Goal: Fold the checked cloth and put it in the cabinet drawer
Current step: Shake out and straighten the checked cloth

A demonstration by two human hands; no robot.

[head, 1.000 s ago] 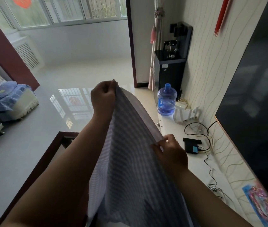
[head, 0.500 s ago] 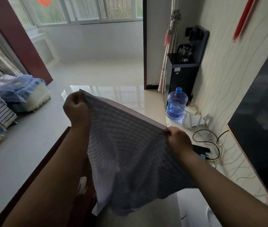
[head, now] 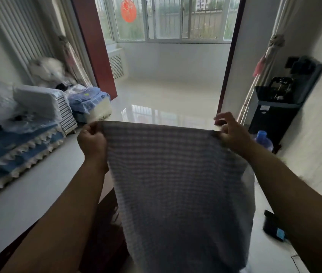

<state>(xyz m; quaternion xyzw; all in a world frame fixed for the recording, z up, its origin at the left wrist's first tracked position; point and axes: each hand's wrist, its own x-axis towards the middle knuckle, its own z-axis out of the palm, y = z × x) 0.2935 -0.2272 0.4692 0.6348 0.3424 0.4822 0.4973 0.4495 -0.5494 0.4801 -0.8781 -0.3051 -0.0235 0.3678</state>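
**A:** Where is the cloth sitting right now?

**B:** The checked cloth [head: 178,186] is hanging in mid-air in front of the person, spread out flat like a curtain. Its top edge is running nearly level from one hand to the other, and the rest is dropping straight down toward the bottom of the frame.

**A:** And how are the fingers holding it?

**B:** The left hand [head: 92,141] is gripping the top left corner in a closed fist, the fabric bunching inside the curled fingers. The right hand [head: 233,134] is pinching the top right corner between thumb and a lower finger, while its other fingers [head: 222,116] are lifting clear above the edge, loosely spread. Both forearms are reaching up from the lower corners.

**A:** What is lying around it?

**B:** Behind the cloth's lower left side, a dark wooden piece of furniture [head: 105,229] is showing; I cannot tell what it is. Further left, folded bedding [head: 18,146] is piling up on a pale ledge. On the right, a blue water bottle [head: 264,141] is peeking out just past the right wrist, beside a black water dispenser [head: 274,113]. Straight ahead, a glossy floor [head: 166,95] is leading to a bright window [head: 172,18] with a red round ornament [head: 128,10].
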